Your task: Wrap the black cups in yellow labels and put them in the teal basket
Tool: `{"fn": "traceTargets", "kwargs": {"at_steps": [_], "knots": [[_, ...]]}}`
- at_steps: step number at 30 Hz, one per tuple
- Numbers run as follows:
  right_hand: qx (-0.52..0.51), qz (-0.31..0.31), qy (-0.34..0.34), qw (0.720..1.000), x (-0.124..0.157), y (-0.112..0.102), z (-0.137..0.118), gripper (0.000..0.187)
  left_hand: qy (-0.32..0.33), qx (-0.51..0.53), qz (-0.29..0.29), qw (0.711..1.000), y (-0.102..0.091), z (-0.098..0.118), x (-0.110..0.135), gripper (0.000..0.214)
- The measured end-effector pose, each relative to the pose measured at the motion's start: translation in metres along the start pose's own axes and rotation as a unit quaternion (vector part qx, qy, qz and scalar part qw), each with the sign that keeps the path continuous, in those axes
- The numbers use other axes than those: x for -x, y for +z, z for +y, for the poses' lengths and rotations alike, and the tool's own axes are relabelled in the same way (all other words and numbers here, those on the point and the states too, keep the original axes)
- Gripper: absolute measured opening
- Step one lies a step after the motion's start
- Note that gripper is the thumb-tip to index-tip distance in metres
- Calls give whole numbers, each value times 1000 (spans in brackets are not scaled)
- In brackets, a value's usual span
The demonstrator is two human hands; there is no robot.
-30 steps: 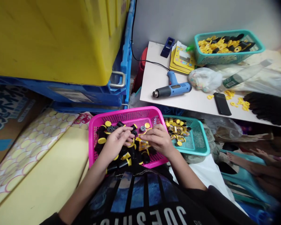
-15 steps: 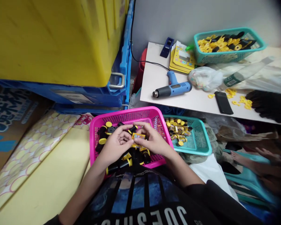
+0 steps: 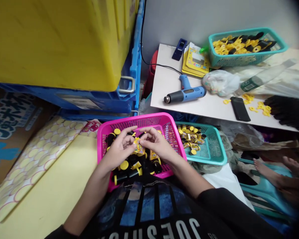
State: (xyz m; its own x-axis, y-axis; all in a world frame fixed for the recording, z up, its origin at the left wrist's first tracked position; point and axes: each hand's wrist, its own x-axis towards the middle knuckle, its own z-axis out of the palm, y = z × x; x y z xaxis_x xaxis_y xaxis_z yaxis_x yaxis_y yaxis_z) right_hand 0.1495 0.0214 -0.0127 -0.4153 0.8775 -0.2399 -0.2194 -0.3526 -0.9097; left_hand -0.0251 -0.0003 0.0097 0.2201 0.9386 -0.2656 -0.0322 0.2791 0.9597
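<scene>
A small yellow printed label [image 3: 140,149], perhaps a sleeve, is pinched at its top between my two hands. My left hand [image 3: 121,149] grips it from the left with thumb and curled fingers. From the right, my right hand [image 3: 157,145] holds its upper edge between thumb and fingertips. Both hands are over a pink basket [image 3: 173,132] in my lap. Black tubes [image 3: 123,176] with yellow ends lie in that basket, partly hidden by my hands. Another yellow label [image 3: 153,155] is near my right wrist.
A teal basket [image 3: 213,146] with small yellow-capped tubes stands right of the pink one. On the white table [image 3: 161,79] lie a blue heat gun [image 3: 186,95], a phone [image 3: 240,109] and another teal basket [image 3: 246,59]. Blue and yellow crates [image 3: 89,66] rise at left. A person's feet [image 3: 266,171] show at right.
The label has tipped from lying level to hanging more upright between my fingers, and it has shifted slightly left. My right hand has moved a little left. The view has shifted slightly.
</scene>
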Motion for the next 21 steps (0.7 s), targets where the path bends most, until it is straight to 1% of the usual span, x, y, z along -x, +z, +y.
{"fn": "traceTargets", "kwargs": {"at_steps": [3,6,8,9,10,11,12,13,14,15,16,17,18,19,20,21], "knots": [[15,24,-39,999,-15,4,-10,37,19,43,35,998,7,0,-10,52],[35,37,-82,995,-29,6,-21,33,45,96,99,989,12,-2,-20,48],[95,35,-102,990,-39,1,-24,25,60,124,158,978,8,-3,-25,41],[155,35,-105,982,-44,-4,-24,22,64,131,185,972,4,-4,-26,38],[238,29,-101,966,-49,-10,-21,20,66,131,211,966,0,-5,-26,36],[339,14,-88,937,-55,-17,-17,18,66,128,235,961,-5,-7,-26,35],[443,-15,-66,894,-61,-24,-12,17,64,124,255,957,-10,-8,-25,35],[537,-60,-38,841,-66,-31,-6,23,60,119,272,953,-14,-10,-23,35],[606,-112,-13,787,-72,-37,0,31,55,114,284,951,-18,-12,-22,35],[648,-162,6,744,-76,-42,6,38,50,109,291,949,-21,-14,-20,36],[667,-203,17,717,-80,-46,10,40,44,104,294,949,-23,-16,-18,37],[672,-228,19,704,-83,-48,13,39,38,99,292,951,-25,-17,-15,38],[673,-241,16,699,-84,-50,14,36,30,93,285,953,-27,-18,-12,39],[671,-239,8,702,-84,-51,12,33,22,85,278,956,-29,-19,-10,40],[661,-226,-6,716,-82,-51,9,33,15,74,270,960,-30,-20,-7,41],[637,-207,-25,742,-78,-50,5,35,9,59,261,963,-31,-20,-4,42]]}}
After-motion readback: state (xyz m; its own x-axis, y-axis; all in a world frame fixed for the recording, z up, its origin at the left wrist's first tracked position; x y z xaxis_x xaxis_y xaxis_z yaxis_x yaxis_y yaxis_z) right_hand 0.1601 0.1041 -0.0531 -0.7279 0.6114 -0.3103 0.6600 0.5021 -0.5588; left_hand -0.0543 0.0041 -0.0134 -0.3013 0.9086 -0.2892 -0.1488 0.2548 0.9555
